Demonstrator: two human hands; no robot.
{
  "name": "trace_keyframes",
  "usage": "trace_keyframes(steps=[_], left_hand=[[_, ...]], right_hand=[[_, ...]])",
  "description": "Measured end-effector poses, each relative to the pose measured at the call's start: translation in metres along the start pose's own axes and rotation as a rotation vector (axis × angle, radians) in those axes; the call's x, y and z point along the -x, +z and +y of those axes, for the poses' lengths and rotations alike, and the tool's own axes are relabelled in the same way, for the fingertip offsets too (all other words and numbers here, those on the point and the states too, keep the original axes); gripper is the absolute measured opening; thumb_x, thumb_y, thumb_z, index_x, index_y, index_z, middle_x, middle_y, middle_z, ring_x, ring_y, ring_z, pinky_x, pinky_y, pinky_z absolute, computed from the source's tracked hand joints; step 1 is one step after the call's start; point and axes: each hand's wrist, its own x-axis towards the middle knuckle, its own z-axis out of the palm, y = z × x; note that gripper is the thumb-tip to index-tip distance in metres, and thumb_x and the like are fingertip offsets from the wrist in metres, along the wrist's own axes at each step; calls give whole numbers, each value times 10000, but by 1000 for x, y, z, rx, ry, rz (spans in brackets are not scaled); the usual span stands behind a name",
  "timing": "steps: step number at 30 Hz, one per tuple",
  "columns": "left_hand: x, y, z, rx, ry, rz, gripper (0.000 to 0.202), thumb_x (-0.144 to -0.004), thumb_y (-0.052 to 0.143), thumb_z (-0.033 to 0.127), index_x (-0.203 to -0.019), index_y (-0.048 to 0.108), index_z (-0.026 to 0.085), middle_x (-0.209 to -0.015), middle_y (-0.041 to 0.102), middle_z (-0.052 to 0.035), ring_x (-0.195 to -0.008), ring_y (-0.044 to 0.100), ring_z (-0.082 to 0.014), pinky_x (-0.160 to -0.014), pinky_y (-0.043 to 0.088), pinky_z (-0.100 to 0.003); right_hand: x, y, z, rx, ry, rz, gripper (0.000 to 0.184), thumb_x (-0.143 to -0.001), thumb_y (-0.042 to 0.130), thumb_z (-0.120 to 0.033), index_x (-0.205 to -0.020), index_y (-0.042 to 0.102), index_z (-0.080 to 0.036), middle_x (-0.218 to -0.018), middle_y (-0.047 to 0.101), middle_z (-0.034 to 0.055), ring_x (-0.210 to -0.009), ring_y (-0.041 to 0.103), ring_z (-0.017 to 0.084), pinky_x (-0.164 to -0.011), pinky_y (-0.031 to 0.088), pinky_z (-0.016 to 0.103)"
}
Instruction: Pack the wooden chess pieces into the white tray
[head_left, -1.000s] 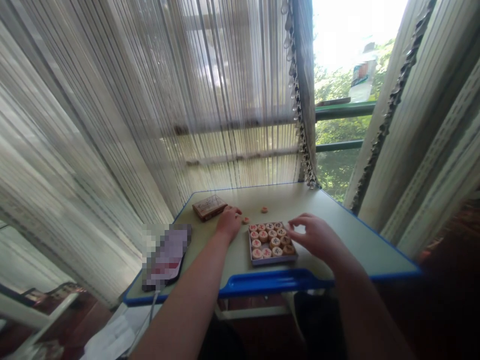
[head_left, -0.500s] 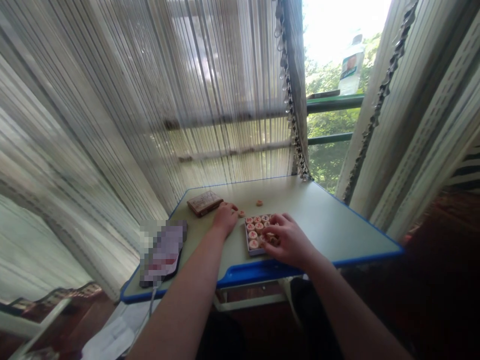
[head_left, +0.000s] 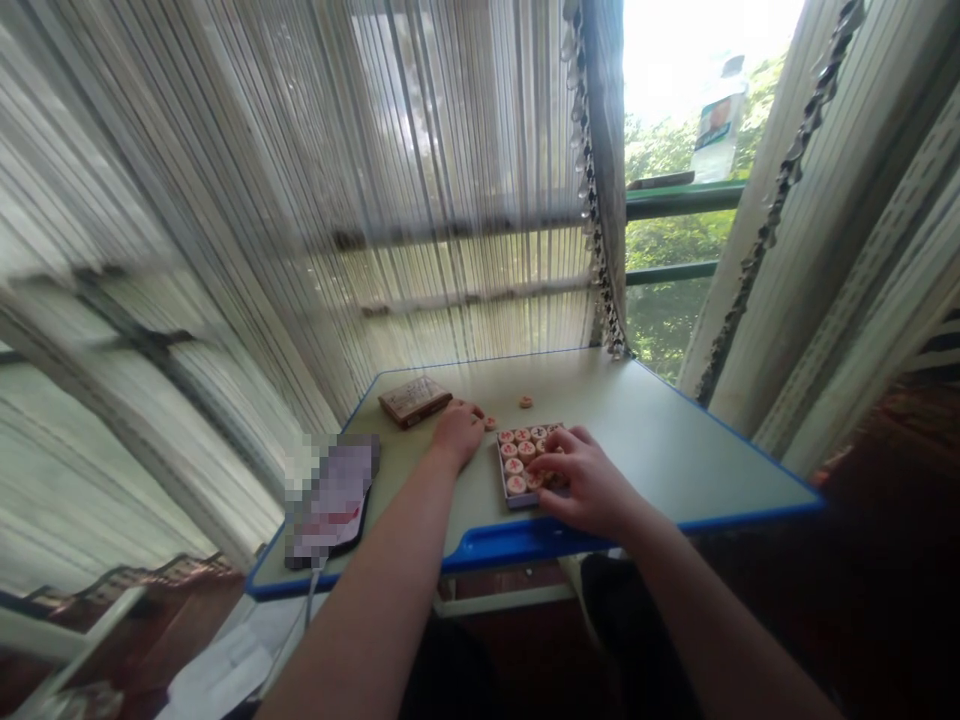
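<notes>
Xiangqi pieces [head_left: 514,467], round pale discs with red or dark characters, stand in rows in a shallow open box [head_left: 514,503] near the table's front edge. Over the box's right part is my right hand [head_left: 581,478], fingers bent and apart, with index finger and thumb beside a piece [head_left: 533,481] in the front row. The hand hides several pieces behind it. My left hand [head_left: 457,435] rests on the table left of the box, fingers loosely stretched out. A loose piece [head_left: 490,424] lies by its fingertips. Another loose piece [head_left: 526,402] lies farther back.
A brown patterned box lid or box [head_left: 414,400] lies at the back left. A phone-like device [head_left: 334,505], partly pixelated, has a cable at the front left. The table [head_left: 675,455] has a blue rim. Curtains [head_left: 450,180] hang behind; a bottle [head_left: 718,125] stands beyond, on the railing.
The piece at my right fingers now sits flat in the front row, where it looked tilted before. My left hand has stayed by the loose piece. The whole view has shifted slightly.
</notes>
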Motion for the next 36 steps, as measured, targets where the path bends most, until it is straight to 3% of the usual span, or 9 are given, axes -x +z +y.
trace_keyframes(steps=[24,30,36], left_hand=[[0,0,0,0,25,-6,222,-742,500,194,-847,693,157,-942,602,-93,-889,575,-192,-848,442,-289],[0,0,0,54,124,-59,304,-804,480,344,-955,695,191,-954,600,-79,-884,577,-175,-837,439,-280],[0,1,-1,44,127,-57,325,-737,565,403,-938,705,190,-938,622,-84,-856,592,-196,-803,451,-293]], right_hand=[[1,-1,-1,16,17,20,142,-738,590,-300,-816,692,-237,-867,554,52,-845,437,201,-809,395,357],[1,1,1,9,16,11,154,-755,574,-292,-833,696,-239,-859,556,52,-849,446,199,-815,391,361],[1,1,2,-3,25,6,156,-749,579,-272,-845,699,-247,-867,562,46,-859,444,196,-826,385,358]])
